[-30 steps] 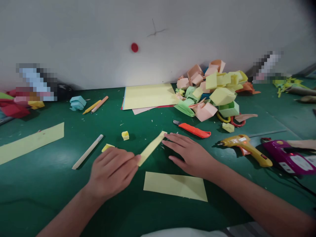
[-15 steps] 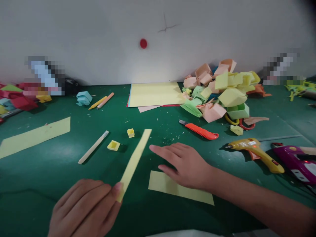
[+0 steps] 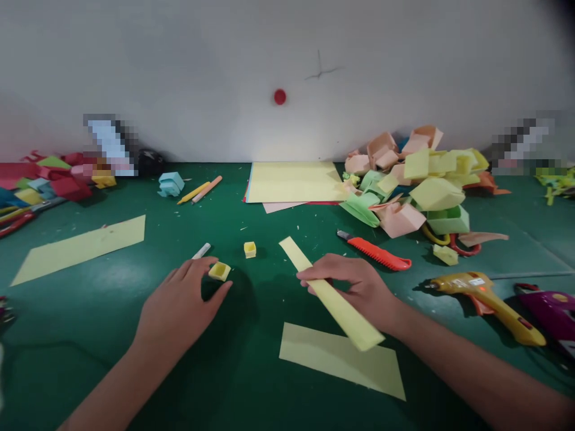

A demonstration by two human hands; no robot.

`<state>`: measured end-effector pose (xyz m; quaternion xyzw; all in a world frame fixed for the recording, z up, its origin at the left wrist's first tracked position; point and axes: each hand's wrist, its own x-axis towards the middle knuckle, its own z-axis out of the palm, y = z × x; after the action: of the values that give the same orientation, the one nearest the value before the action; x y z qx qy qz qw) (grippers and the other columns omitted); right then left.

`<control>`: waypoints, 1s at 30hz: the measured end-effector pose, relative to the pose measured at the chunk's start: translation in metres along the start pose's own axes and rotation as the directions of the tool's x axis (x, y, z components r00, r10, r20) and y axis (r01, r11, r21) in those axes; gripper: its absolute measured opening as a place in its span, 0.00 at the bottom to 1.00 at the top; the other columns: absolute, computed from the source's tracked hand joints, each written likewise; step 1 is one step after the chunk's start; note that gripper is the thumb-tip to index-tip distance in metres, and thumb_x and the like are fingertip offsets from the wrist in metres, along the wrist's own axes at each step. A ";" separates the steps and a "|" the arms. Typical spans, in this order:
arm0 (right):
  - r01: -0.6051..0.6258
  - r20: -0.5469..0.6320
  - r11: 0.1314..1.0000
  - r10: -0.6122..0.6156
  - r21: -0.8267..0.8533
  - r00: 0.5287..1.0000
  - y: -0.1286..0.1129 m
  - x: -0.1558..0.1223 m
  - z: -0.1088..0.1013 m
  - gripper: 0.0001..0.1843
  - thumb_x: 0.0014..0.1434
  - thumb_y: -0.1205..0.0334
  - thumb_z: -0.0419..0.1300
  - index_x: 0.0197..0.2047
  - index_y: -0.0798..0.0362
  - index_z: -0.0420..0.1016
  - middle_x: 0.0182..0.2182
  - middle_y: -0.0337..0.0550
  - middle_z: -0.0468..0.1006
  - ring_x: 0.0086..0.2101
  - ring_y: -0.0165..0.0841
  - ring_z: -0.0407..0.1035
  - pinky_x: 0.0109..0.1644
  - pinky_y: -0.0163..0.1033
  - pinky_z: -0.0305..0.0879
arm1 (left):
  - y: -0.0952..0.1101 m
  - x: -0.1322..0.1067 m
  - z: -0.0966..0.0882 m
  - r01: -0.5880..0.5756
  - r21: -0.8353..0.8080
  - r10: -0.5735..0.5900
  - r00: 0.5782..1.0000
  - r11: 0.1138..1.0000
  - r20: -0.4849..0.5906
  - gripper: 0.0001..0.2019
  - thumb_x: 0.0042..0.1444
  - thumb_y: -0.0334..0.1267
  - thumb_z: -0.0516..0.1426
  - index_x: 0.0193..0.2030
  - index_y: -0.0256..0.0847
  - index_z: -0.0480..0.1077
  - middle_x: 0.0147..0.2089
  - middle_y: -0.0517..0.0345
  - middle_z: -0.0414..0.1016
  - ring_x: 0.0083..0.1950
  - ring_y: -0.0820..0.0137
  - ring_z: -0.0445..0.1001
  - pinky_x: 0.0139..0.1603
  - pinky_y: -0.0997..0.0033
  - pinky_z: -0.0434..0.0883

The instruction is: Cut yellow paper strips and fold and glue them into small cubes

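Note:
A narrow yellow paper strip point(image 3: 341, 308) is pinched between the thumb and fingers of my right hand point(image 3: 354, 287), slanting down to the right. My left hand point(image 3: 177, 311) has its thumb and fingers spread around a small yellow paper box point(image 3: 220, 272); whether the fingertips touch it I cannot tell. A second, smaller paper box point(image 3: 250, 249) stands just beyond to the right. Partly hidden behind my left hand lies a pale stick point(image 3: 202, 251). Below my right hand, a wider yellow paper strip point(image 3: 336, 359) rests flat on the green table point(image 3: 251, 383).
An orange utility knife point(image 3: 375, 252) lies beyond my right hand. Farther right are a yellow glue gun point(image 3: 489, 302) and a purple tool point(image 3: 548, 314). Folded paper pieces point(image 3: 438, 191) pile up at the back right. Paper sheets point(image 3: 294, 182) lie against the wall, and another strip point(image 3: 85, 248) at left.
The narrow strip has passed from my left hand to my right hand. My left hand has let go and moved up to the small paper box. The view has shifted slightly.

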<state>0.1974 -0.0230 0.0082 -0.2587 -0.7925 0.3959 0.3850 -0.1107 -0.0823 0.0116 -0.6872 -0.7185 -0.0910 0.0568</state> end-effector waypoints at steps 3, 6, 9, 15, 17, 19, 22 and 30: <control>-0.055 0.057 0.988 0.047 0.147 0.997 -0.007 -0.008 -0.009 0.11 0.62 0.65 0.65 0.48 0.49 0.82 0.37 0.44 0.84 0.37 0.31 0.77 0.40 0.36 0.73 | 0.008 0.003 0.003 -0.085 -0.086 0.085 0.996 0.993 -0.001 0.16 0.62 0.47 0.57 0.53 0.44 0.72 0.51 0.50 0.80 0.47 0.52 0.80 0.30 0.61 0.76; -0.036 0.131 0.983 0.013 0.180 0.991 -0.013 -0.013 -0.013 0.10 0.62 0.64 0.65 0.48 0.49 0.82 0.37 0.44 0.85 0.38 0.31 0.76 0.42 0.36 0.72 | 0.029 -0.002 0.004 -0.177 -0.179 0.172 0.984 0.968 -0.043 0.19 0.61 0.45 0.57 0.57 0.44 0.69 0.50 0.51 0.80 0.47 0.55 0.80 0.31 0.62 0.76; -0.022 0.200 0.985 -0.013 0.173 0.980 -0.016 -0.015 -0.012 0.11 0.64 0.62 0.64 0.49 0.50 0.82 0.37 0.45 0.85 0.38 0.31 0.76 0.43 0.37 0.71 | 0.052 -0.005 0.003 -0.270 -0.225 0.261 0.963 0.936 -0.070 0.20 0.60 0.41 0.57 0.59 0.46 0.67 0.53 0.53 0.79 0.51 0.56 0.78 0.40 0.59 0.77; -0.038 0.228 0.975 -0.013 0.218 0.974 -0.014 -0.020 -0.002 0.11 0.63 0.62 0.65 0.48 0.50 0.82 0.36 0.43 0.85 0.36 0.30 0.75 0.44 0.37 0.70 | 0.078 -0.002 0.002 -0.384 -0.233 0.353 0.921 0.893 -0.165 0.20 0.58 0.35 0.56 0.58 0.43 0.65 0.52 0.51 0.78 0.52 0.56 0.76 0.46 0.57 0.74; -0.067 0.220 0.970 0.014 0.233 0.975 -0.016 -0.022 0.001 0.10 0.63 0.61 0.65 0.48 0.50 0.82 0.35 0.42 0.85 0.36 0.30 0.75 0.44 0.37 0.70 | 0.079 -0.003 0.002 -0.402 -0.220 0.364 0.911 0.889 -0.195 0.19 0.58 0.34 0.56 0.57 0.42 0.66 0.51 0.51 0.78 0.52 0.56 0.76 0.47 0.57 0.73; -0.128 0.195 0.968 0.086 0.215 0.977 -0.020 -0.022 0.002 0.10 0.63 0.60 0.64 0.47 0.49 0.82 0.36 0.42 0.85 0.36 0.30 0.75 0.42 0.35 0.70 | 0.080 -0.005 0.000 -0.408 -0.207 0.364 0.905 0.889 -0.222 0.18 0.59 0.34 0.56 0.56 0.42 0.67 0.50 0.52 0.78 0.51 0.57 0.76 0.46 0.58 0.73; -0.270 0.165 0.951 0.245 0.151 0.955 -0.027 -0.022 0.003 0.08 0.64 0.58 0.63 0.44 0.47 0.83 0.36 0.40 0.85 0.37 0.30 0.75 0.40 0.34 0.71 | 0.079 -0.008 -0.002 -0.402 -0.184 0.353 0.902 0.897 -0.246 0.16 0.60 0.35 0.56 0.55 0.42 0.67 0.49 0.52 0.79 0.49 0.58 0.76 0.45 0.59 0.71; -0.213 0.043 0.972 0.218 -0.099 0.975 -0.039 -0.025 0.007 0.09 0.65 0.60 0.60 0.43 0.47 0.83 0.34 0.37 0.85 0.34 0.29 0.76 0.38 0.33 0.71 | 0.078 -0.010 -0.002 -0.417 -0.133 0.376 0.891 0.899 -0.254 0.12 0.61 0.36 0.56 0.52 0.42 0.69 0.48 0.54 0.79 0.47 0.58 0.75 0.44 0.59 0.68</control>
<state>0.2015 -0.0658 0.0272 -0.3503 -0.7876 0.4045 0.3056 -0.0320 -0.0892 0.0153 -0.8076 -0.5399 -0.2196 0.0903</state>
